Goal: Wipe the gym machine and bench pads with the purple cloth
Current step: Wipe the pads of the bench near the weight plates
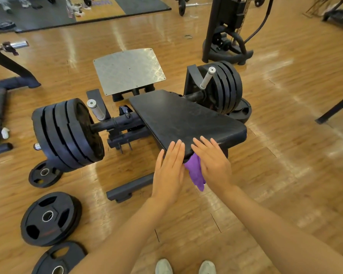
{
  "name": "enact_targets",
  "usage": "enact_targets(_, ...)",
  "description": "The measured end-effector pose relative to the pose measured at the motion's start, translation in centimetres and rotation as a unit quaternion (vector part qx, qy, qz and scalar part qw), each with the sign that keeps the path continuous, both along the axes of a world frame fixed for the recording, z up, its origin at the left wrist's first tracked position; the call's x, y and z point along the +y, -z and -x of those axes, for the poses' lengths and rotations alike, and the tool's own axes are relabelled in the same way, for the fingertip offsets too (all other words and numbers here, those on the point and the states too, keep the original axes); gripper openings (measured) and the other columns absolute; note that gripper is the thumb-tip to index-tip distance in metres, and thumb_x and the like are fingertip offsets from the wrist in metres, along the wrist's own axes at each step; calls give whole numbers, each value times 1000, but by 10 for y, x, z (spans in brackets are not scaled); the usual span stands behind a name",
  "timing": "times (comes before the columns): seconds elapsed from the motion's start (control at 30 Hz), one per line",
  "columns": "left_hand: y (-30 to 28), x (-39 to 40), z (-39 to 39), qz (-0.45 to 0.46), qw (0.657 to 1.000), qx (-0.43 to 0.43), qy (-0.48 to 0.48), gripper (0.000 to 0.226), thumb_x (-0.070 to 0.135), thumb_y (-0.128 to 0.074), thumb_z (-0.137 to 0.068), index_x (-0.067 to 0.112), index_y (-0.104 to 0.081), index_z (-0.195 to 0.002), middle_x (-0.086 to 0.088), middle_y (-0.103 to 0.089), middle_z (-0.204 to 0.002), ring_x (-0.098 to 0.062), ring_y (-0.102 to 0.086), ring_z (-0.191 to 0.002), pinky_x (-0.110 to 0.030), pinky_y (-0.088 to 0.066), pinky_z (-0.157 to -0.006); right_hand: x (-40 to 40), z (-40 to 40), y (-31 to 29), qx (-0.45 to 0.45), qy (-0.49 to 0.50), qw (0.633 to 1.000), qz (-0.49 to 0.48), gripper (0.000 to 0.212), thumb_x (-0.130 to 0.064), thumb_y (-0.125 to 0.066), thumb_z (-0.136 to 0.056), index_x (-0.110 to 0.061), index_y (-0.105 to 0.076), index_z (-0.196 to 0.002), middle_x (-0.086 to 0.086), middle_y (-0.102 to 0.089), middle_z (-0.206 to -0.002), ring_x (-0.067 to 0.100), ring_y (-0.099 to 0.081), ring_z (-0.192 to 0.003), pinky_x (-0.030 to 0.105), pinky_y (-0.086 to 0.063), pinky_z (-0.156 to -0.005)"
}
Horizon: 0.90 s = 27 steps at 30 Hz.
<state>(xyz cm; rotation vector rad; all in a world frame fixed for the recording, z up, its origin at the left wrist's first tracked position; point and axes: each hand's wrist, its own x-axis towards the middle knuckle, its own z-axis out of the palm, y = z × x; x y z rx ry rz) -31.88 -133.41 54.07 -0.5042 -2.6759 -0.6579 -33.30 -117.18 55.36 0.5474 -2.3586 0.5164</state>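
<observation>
Head view shows both hands at the near corner of the bench pad (188,117). Left hand (169,171) lies flat, fingers straight and close together, its fingertips touching the pad's near edge and holding nothing. Right hand (212,163) is spread too, palm down, fingers resting on the top of the pad near the corner. Between them hangs the purple cloth (195,171) — bunched, drooping off the corner below the pad's edge; its upper part runs under the right palm, and whether the thumb pinches it I cannot tell. The cloth looks light and limp, likely to fold and slide rather than push, so it is best bunched under a flat palm or gathered in the fingers near its middle, not held by a dangling tail. The pad looks firm, smooth and slightly shiny — probably slick, and fixed, so it should take pressure without shifting. Further out, stacked weight plates (67,133) sit on either side of the machine, a metal footplate (127,70) beyond, and loose plates lie on the wooden floor (285,135).
</observation>
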Motion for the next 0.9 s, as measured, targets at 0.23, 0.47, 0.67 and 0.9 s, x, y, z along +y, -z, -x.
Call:
enact_targets(0.23,-9,-20,0,-138,986,-73,54,52,35,-31,-104,19,-27,-154,9,-27,-160,2,-14,-150,-28,-4,-125,-24,1,-2,24,89,982,164,19,2,-55,-90,0,-67,-104,13,-65,-118,22,-60,-111,40,-49,-100)
enact_targets(0.47,6,-16,6,-112,993,-7,46,56,39,-46,-103,11,-39,-150,3,-37,-156,-8,-25,-149,-33,-17,-124,-27,5,17,117,67,984,117,19,-6,-57,-97,5,-72,-92,18,-71,-96,27,-64,-98,43,-49,-100)
enact_targets(0.67,18,-19,11,-130,989,4,76,53,28,-42,-106,8,-28,-153,-3,-33,-159,-15,-24,-151,-37,-17,-125,-34,-13,47,0,-19,996,83,51,-29,-40,-104,3,-38,-144,18,-38,-152,31,-25,-148,48,-18,-121)
enact_targets(0.9,21,-40,18,-96,985,-7,141,50,18,-34,-107,7,-24,-155,-3,-25,-164,-20,-20,-152,-36,-13,-125,-21,8,58,81,-27,995,-50,47,-19,-43,-106,-10,-29,-150,7,-31,-154,27,-15,-151,45,-15,-122)
